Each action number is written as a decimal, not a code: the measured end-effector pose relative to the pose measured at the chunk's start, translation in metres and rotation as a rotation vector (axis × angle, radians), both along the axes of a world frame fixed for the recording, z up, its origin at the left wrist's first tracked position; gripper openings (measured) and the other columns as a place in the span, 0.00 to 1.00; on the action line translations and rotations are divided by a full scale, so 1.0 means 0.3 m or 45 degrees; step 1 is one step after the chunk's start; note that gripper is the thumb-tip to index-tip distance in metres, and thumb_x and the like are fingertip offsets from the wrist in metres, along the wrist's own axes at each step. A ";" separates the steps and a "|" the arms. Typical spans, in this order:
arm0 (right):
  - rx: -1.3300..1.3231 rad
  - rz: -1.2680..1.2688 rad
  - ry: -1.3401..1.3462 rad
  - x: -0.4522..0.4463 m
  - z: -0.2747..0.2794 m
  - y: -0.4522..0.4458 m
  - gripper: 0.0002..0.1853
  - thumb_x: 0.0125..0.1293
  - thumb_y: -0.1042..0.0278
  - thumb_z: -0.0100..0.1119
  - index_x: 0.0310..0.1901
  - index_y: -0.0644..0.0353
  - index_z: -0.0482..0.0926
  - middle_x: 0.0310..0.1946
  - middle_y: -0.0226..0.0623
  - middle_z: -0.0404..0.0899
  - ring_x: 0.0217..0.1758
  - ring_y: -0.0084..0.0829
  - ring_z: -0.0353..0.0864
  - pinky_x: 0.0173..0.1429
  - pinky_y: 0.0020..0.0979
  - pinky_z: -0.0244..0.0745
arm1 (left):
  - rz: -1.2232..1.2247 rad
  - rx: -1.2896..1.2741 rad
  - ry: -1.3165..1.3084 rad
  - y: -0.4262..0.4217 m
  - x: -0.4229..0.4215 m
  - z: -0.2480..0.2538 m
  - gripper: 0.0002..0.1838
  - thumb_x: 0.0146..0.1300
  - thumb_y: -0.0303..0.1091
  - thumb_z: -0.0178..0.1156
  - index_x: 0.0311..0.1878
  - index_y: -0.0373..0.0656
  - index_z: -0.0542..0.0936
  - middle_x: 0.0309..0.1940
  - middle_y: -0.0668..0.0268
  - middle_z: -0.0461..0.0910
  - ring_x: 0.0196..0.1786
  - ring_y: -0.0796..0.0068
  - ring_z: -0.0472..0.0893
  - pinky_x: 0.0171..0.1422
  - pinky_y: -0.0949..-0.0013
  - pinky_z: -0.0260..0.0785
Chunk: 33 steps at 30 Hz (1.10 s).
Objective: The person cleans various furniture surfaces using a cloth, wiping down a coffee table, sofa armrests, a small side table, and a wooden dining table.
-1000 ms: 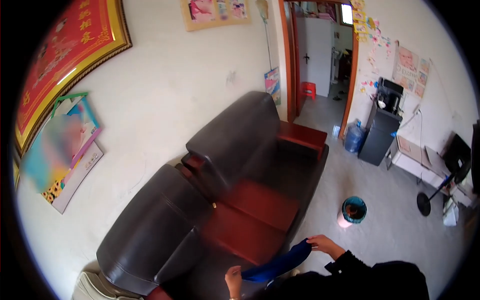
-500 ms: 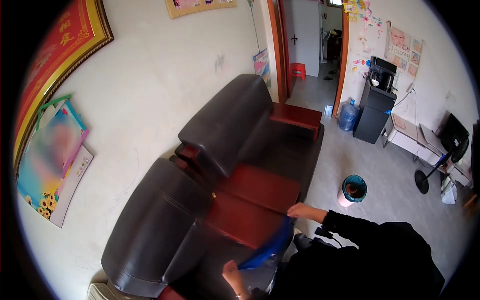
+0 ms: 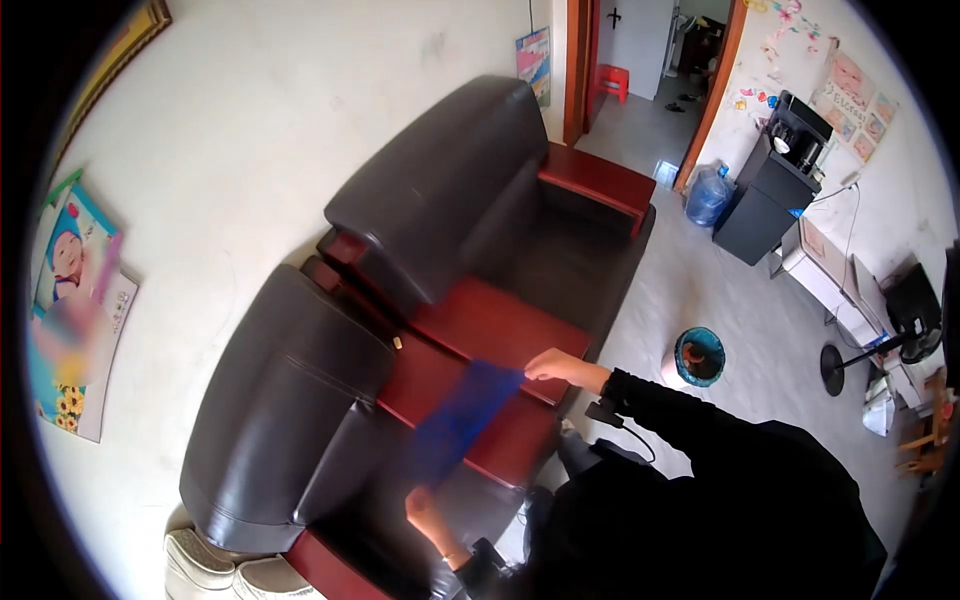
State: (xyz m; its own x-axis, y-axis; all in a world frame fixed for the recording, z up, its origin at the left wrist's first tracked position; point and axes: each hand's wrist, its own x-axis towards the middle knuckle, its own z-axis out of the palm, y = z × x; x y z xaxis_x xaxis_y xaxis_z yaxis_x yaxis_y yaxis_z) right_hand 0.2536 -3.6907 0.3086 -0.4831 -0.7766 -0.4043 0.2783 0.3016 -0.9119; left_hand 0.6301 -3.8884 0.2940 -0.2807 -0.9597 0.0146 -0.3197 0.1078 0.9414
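Observation:
A blue cloth (image 3: 462, 415), smeared by motion, stretches between my two hands above the dark red wooden armrests (image 3: 500, 440) of the sofas. My right hand (image 3: 552, 366) pinches its upper right corner. At its lower end, my left hand (image 3: 427, 515) is closed on the other side, over the black seat of the nearer sofa (image 3: 275, 410). What kind of cloth it is cannot be made out.
A second black sofa (image 3: 440, 190) stands beyond the armrests. On the grey floor to the right are a lined trash bin (image 3: 699, 358), a blue water jug (image 3: 710, 196), a black water dispenser (image 3: 765, 200) and a fan (image 3: 832, 370). Padded beige seating (image 3: 200, 560) is at lower left.
Both hands have moved left and up in the view, away from the sofa's front edge. The blue cloth has swung from hanging low at that edge to spreading over the red armrests.

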 end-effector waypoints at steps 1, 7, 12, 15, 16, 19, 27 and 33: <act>-0.033 -0.018 -0.095 -0.003 -0.070 0.024 0.17 0.59 0.63 0.67 0.45 0.67 0.84 0.37 0.34 0.85 0.42 0.22 0.81 0.48 0.22 0.74 | -0.012 -0.073 -0.069 0.025 -0.009 -0.083 0.07 0.61 0.25 0.58 0.38 0.33 0.82 0.31 0.59 0.84 0.33 0.69 0.81 0.41 0.65 0.75; 0.313 -0.002 -0.069 0.025 -0.517 0.210 0.07 0.54 0.67 0.66 0.26 0.61 0.85 0.19 0.28 0.79 0.20 0.19 0.73 0.25 0.24 0.64 | -0.137 0.277 -0.293 0.163 0.114 -0.736 0.09 0.52 0.24 0.61 0.36 0.40 0.86 0.29 0.60 0.85 0.31 0.67 0.83 0.39 0.65 0.76; 0.382 0.209 0.083 -0.005 -0.587 0.348 0.08 0.54 0.64 0.67 0.29 0.59 0.87 0.25 0.31 0.84 0.24 0.22 0.80 0.31 0.24 0.74 | -0.069 0.573 -0.368 0.282 0.044 -0.643 0.09 0.50 0.23 0.61 0.36 0.39 0.86 0.27 0.61 0.85 0.29 0.73 0.82 0.35 0.68 0.74; 0.548 0.157 -0.125 -0.032 -0.572 0.349 0.10 0.57 0.66 0.65 0.36 0.62 0.87 0.31 0.38 0.86 0.33 0.28 0.85 0.37 0.27 0.79 | -0.066 0.499 -0.315 0.257 0.080 -0.715 0.09 0.53 0.23 0.60 0.37 0.39 0.85 0.26 0.65 0.83 0.26 0.78 0.78 0.29 0.73 0.70; 0.570 0.133 -0.261 -0.038 -0.534 0.334 0.09 0.57 0.66 0.65 0.35 0.62 0.86 0.30 0.38 0.86 0.31 0.27 0.85 0.36 0.26 0.80 | -0.099 0.396 -0.286 0.242 0.061 -0.712 0.08 0.57 0.23 0.60 0.38 0.40 0.85 0.24 0.69 0.80 0.23 0.82 0.75 0.24 0.78 0.67; 0.499 0.163 -0.377 -0.074 -0.485 0.264 0.10 0.58 0.66 0.64 0.35 0.65 0.84 0.29 0.40 0.86 0.29 0.28 0.86 0.35 0.25 0.80 | 0.109 0.601 -0.247 0.180 -0.013 -0.607 0.08 0.52 0.22 0.58 0.34 0.36 0.85 0.24 0.67 0.81 0.27 0.75 0.77 0.33 0.71 0.71; 0.102 -0.078 -0.308 -0.085 -0.441 -0.074 0.24 0.61 0.66 0.62 0.58 0.66 0.74 0.42 0.45 0.85 0.43 0.29 0.85 0.44 0.26 0.79 | 0.140 0.486 0.065 -0.017 -0.135 -0.511 0.12 0.55 0.23 0.58 0.43 0.33 0.81 0.37 0.63 0.80 0.41 0.72 0.77 0.47 0.67 0.70; 0.288 0.097 0.376 0.026 -0.487 -0.196 0.35 0.67 0.61 0.56 0.72 0.63 0.55 0.63 0.55 0.71 0.63 0.44 0.74 0.67 0.36 0.67 | -0.268 0.353 -1.293 -0.059 -0.269 -0.605 0.40 0.63 0.47 0.58 0.74 0.44 0.54 0.73 0.42 0.50 0.68 0.38 0.65 0.67 0.43 0.63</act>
